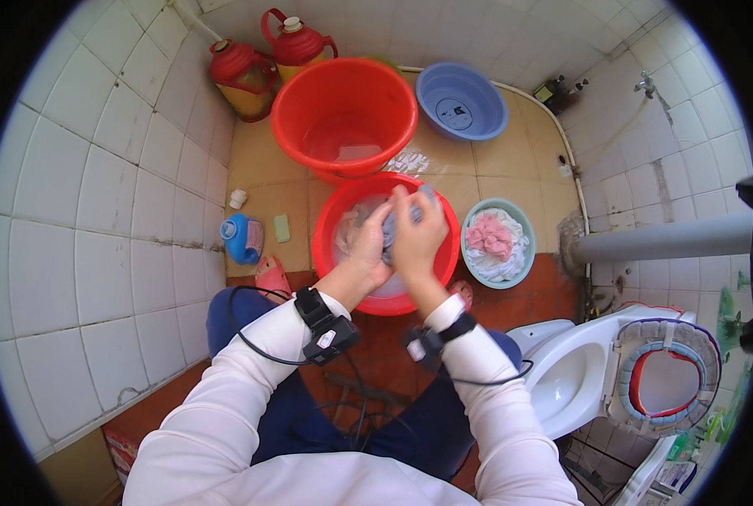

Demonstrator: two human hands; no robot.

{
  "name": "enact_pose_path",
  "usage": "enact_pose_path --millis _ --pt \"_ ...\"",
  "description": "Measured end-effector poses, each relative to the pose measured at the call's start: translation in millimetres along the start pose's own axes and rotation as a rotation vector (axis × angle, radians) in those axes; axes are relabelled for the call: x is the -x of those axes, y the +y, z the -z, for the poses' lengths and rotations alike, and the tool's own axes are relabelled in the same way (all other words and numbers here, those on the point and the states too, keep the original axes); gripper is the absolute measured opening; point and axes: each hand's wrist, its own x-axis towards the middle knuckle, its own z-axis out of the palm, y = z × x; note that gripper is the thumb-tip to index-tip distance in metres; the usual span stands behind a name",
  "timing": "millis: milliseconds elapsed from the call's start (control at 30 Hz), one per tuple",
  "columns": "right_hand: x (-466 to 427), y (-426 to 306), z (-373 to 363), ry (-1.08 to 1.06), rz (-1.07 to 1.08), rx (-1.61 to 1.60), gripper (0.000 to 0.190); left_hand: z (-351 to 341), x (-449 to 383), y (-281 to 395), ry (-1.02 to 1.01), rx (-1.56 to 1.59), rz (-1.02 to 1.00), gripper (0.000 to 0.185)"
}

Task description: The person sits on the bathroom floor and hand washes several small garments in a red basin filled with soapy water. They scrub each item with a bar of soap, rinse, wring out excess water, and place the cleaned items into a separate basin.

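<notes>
Above a red plastic basin point(323, 253), my two hands are close together with a wet grey-blue cloth point(389, 235) between them. My left hand point(371, 243) has its palm and fingers against the cloth's left side. Curled over the cloth from the right is my right hand point(419, 231), where part of the cloth point(426, 195) sticks out past the fingers. Cloudy water point(389, 288) fills the lower part of the basin. More pale fabric point(349, 228) sits in it at the left, partly hidden by my left hand.
Behind the basin stands a large red bucket point(345, 114), with a blue basin point(462, 101) to its right. A pale green basin point(498, 243) holds pink and white cloths. At left are a blue detergent bottle point(244, 239), a green soap bar point(281, 228) and thermos flasks point(242, 79). A toilet point(569, 379) stands at right.
</notes>
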Motion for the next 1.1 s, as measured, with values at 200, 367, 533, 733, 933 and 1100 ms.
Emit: enact_pose_path --millis 200,367,533,733,933,1100 --pt "9 32 -10 0.036 0.152 0.000 0.037 2 2 10 -0.044 0.044 0.053 0.032" --pt "-34 67 7 -0.268 -0.593 -0.663 0.053 -27 24 30 -0.231 0.184 0.068 0.036" --pt "-25 37 37 -0.737 -1.000 -1.013 0.068 -31 30 57 -0.369 0.131 -0.025 0.043" --pt "-32 21 35 -0.480 -0.688 -1.095 0.031 -30 23 50 -0.236 -0.033 -0.073 0.042" --pt "-37 24 34 -0.072 -0.288 -0.856 0.020 -21 17 24 -0.036 0.022 0.071 0.044" --pt "28 5 18 -0.035 0.448 -0.202 0.025 -5 2 8 0.034 -0.155 0.038 0.074"
